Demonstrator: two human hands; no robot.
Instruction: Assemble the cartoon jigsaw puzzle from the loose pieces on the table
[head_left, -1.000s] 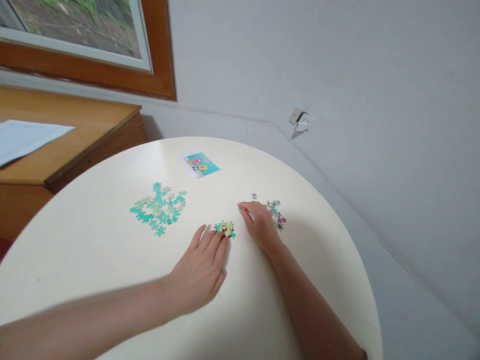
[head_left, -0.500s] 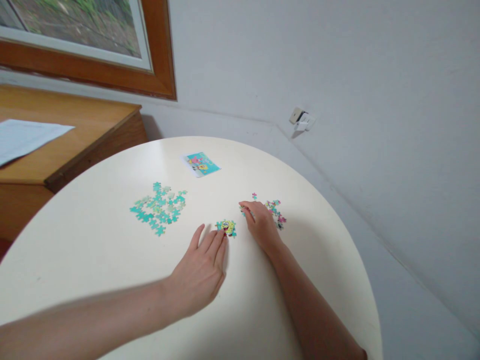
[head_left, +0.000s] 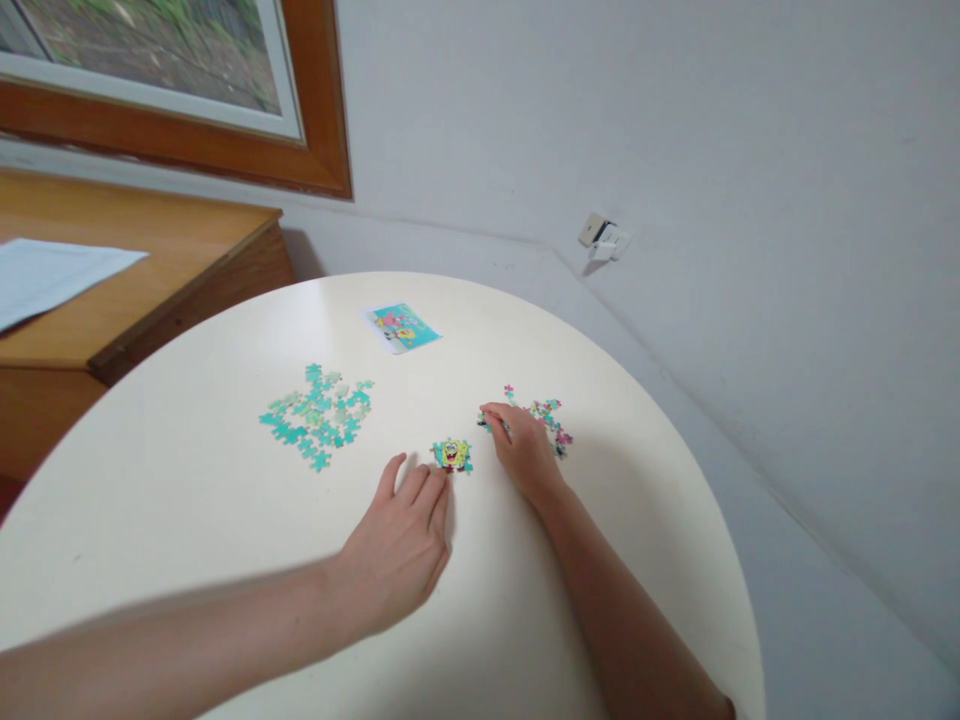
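Observation:
A small joined cluster of yellow and teal puzzle pieces (head_left: 452, 455) lies in the middle of a round cream table (head_left: 187, 480). My left hand (head_left: 401, 545) rests flat just below it, fingers stretched out, fingertips close to the cluster's left edge. My right hand (head_left: 520, 448) lies to the cluster's right, fingers curled in a pinch over a small piece I cannot make out clearly. Behind that hand is a loose pile of pink and teal pieces (head_left: 550, 421).
A spread of teal puzzle pieces (head_left: 319, 415) lies at the left. A small picture card (head_left: 401, 328) sits near the far edge. A wooden desk (head_left: 150, 270) with a white paper (head_left: 52, 275) stands at left, against the wall with its socket (head_left: 602, 238).
My left hand has slid back a little toward me, uncovering the yellow cluster. My right hand has stayed nearly still by the pink pile.

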